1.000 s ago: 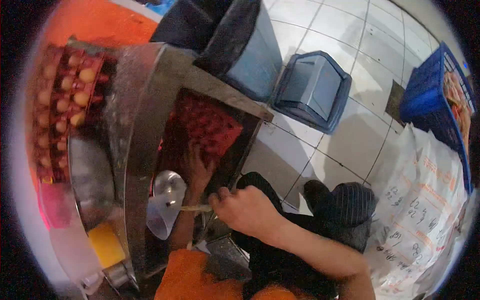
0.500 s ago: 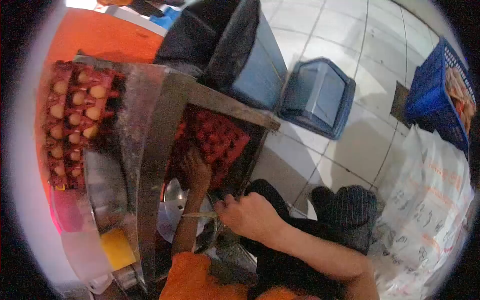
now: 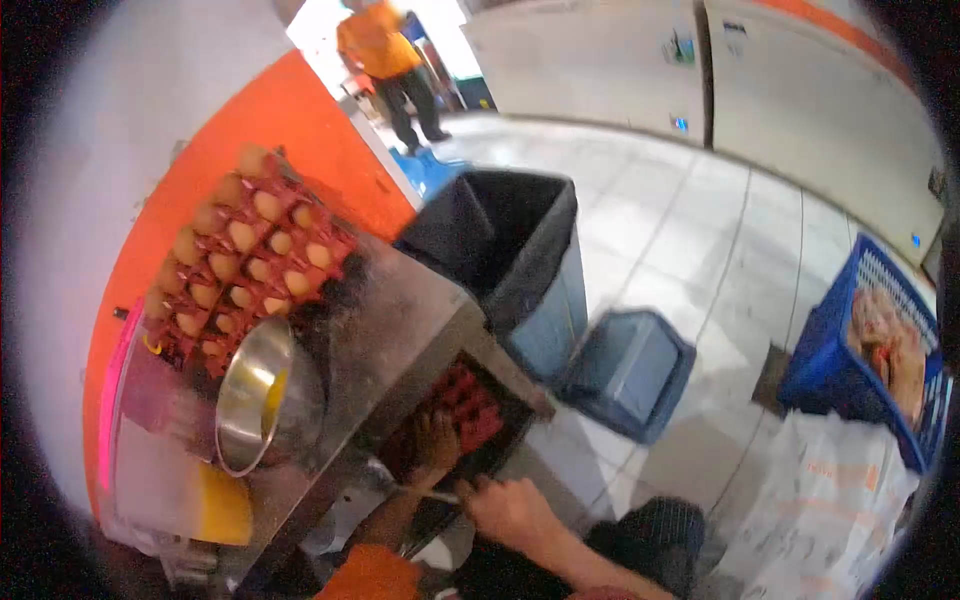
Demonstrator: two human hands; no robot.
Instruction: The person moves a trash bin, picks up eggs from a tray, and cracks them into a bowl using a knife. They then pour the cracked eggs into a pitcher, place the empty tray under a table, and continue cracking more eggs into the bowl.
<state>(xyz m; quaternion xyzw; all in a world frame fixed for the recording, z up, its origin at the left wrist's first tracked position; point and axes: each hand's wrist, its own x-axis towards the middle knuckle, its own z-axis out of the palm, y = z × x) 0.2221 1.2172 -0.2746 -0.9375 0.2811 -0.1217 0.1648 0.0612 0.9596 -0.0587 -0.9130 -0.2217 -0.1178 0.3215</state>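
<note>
Left hand (image 3: 433,442) lies on the red tray (image 3: 472,408) under the counter (image 3: 400,310), its grip unclear; right hand (image 3: 512,510) fingers clamp a stick (image 3: 432,492).

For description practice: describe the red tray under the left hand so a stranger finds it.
Find the steel table. On the shelf beneath its top, the left hand rests on a red egg tray. Unlike the tray on top, it holds no eggs.
</note>
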